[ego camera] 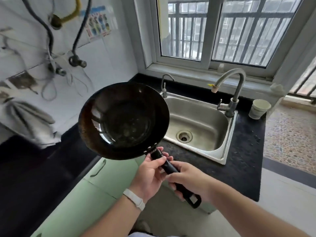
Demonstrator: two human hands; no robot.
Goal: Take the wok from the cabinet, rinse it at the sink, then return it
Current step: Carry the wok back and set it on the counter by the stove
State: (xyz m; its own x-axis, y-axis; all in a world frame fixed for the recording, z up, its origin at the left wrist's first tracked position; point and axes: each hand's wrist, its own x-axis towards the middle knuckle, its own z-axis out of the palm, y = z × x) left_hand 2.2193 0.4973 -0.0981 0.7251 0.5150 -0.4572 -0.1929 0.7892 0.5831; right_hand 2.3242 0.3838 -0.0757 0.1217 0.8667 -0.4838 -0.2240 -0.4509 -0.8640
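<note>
You hold the wok in the air just left of the sink, its inside facing you. Your left hand curls round the handle near the bowl. Your right hand grips it further back.

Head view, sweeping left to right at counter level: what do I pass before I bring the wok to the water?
In order: hanging grey cloth → wok → sink drain → tall faucet → white cup. The small tap is left out because it overlaps the wok's rim.
</note>
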